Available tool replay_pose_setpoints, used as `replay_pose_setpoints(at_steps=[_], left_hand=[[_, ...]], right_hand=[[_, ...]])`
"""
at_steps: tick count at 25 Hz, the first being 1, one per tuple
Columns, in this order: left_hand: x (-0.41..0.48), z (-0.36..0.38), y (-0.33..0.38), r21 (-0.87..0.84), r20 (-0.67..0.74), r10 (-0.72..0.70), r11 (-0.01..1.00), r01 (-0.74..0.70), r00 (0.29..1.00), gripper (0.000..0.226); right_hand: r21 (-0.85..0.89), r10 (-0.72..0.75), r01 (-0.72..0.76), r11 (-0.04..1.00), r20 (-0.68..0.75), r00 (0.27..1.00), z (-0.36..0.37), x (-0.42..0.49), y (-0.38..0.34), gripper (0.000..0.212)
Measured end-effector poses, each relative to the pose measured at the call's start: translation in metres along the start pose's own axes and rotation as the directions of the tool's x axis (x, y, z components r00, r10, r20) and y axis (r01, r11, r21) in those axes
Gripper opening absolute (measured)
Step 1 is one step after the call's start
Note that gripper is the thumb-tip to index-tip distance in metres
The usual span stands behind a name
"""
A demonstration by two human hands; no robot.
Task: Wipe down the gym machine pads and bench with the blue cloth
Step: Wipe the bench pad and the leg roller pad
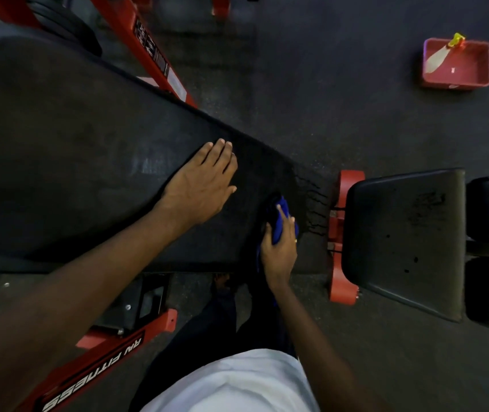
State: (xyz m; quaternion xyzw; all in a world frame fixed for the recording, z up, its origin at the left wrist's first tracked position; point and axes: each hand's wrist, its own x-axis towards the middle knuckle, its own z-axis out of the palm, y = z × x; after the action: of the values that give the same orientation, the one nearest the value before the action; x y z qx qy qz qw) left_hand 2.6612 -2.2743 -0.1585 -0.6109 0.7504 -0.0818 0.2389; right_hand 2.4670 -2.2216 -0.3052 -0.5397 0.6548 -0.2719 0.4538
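- My white shirt (237,382) is closest, and both arms reach out over the long back pad (73,173).
- My left hand (201,185) lies flat on that pad, fingers straight, holding nothing.
- My right hand (278,254) grips the bunched blue cloth (278,233) against the pad's lower end, near the seat pad (403,239).
- The cloth looks soft, light and limp, so I'd keep a fistful under the palm.

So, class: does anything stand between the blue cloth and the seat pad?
Nothing loose. Between the blue cloth and the seat pad lie only the cracked end of the long pad and a red bracket; the left hand rests flat on the other side.
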Motion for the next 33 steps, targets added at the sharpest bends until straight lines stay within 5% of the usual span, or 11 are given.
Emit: replay_pose_setpoints(at_steps=[7,15,18,22,28,33], left_hand=[[0.000,-0.001,0.001,0.014,-0.004,-0.002,1.000,0.003,1.000,0.064],[0.000,-0.002,0.001,0.007,0.012,0.002,1.000,-0.002,1.000,0.064],[0.001,-0.002,0.001,0.016,0.013,0.003,1.000,-0.003,1.000,0.063],[0.002,-0.003,0.000,0.016,0.003,0.005,1.000,-0.005,1.000,0.063],[0.001,-0.001,0.001,0.022,0.016,0.002,1.000,-0.003,1.000,0.063],[0.000,-0.008,0.000,0.003,0.035,0.016,1.000,-0.016,0.999,0.059]], right_hand=[[-0.071,0.103,-0.103,0.992,-0.006,0.995,0.005,0.149,-0.026,0.047],[0.020,0.222,-0.221,0.975,-0.062,0.973,-0.001,0.135,-0.025,0.045],[-0.019,-0.037,0.038,0.999,0.066,0.997,0.008,0.094,-0.059,0.046],[-0.068,-0.351,0.376,0.924,0.233,0.907,0.012,0.131,-0.094,0.045],[-0.225,0.053,0.012,0.974,0.279,0.959,0.000,0.196,-0.099,0.046],[0.031,-0.404,0.415,0.909,0.311,0.860,0.033,0.152,-0.169,0.042]])
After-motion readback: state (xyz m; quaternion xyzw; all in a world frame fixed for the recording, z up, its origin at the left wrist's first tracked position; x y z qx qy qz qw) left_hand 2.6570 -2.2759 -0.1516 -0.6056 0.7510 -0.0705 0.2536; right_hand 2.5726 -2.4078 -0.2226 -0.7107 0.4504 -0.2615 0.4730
